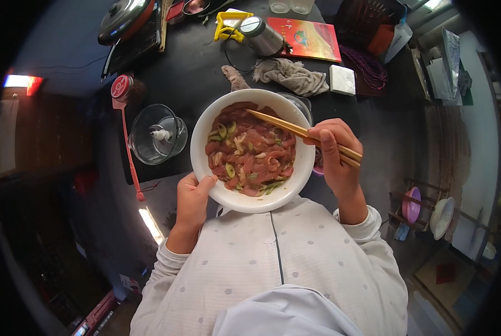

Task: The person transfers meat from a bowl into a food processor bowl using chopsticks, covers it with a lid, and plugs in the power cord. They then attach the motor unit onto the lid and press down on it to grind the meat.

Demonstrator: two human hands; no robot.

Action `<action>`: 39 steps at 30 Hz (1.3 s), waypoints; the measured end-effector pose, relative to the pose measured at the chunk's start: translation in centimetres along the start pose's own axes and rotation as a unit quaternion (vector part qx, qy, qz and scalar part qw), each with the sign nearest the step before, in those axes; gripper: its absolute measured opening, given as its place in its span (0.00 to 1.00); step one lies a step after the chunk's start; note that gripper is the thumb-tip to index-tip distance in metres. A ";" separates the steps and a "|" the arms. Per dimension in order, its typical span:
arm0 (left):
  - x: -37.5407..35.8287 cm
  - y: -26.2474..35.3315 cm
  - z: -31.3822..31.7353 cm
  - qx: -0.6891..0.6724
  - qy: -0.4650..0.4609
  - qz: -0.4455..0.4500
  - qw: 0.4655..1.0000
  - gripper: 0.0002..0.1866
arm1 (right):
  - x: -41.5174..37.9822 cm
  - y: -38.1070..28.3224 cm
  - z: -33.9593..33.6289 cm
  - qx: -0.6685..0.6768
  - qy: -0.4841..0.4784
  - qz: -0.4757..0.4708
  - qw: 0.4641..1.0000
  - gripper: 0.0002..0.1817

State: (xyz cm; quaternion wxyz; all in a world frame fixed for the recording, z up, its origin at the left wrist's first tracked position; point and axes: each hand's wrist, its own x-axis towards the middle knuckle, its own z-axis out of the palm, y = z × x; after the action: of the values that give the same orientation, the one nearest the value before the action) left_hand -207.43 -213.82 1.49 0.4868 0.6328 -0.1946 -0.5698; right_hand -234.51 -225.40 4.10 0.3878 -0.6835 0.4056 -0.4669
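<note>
A white bowl (199,147) full of raw meat strips (253,151) with green onion pieces is held close in front of my body. My left hand (193,197) grips its lower left rim, the thumb over the edge and the other fingers hidden underneath. In my right hand (338,154) is a pair of wooden chopsticks (288,124), slanting across the right rim. Their tips meet the meat near the far side of the bowl. Left of the bowl stands a glass chopper bowl (144,147) with a white spindle inside.
Behind the bowl on the dark table (197,67) lie a crumpled grey cloth (295,77), a white tissue pack (342,80), a silver motor unit (261,36) with a cord, and a red box (312,39). A lidded pan (124,19) and a red-lidded jar (121,87) sit at the left.
</note>
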 end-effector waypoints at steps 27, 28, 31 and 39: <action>1.3 0.7 -2.2 -0.007 0.053 -0.006 0.999 0.09 | 0.1 -2.4 -1.0 0.145 0.042 0.190 0.970 0.18; 1.2 0.7 -2.3 -0.006 0.057 -0.004 0.998 0.09 | 0.0 -2.1 -1.6 0.109 0.082 0.216 0.967 0.18; 0.6 1.2 -2.5 -0.019 0.037 -0.017 0.999 0.09 | -0.3 -0.8 -0.5 0.088 0.109 0.281 0.949 0.18; 0.5 0.5 -2.5 0.054 -0.017 -0.059 0.997 0.08 | 2.3 2.1 3.5 0.219 0.008 0.356 0.908 0.18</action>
State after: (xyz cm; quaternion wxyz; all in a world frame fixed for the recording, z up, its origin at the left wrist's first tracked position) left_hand -204.85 -213.41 1.35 0.4145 0.6586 -0.1956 -0.5968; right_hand -231.04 -227.78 2.02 0.6650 -0.3877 0.5127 -0.3803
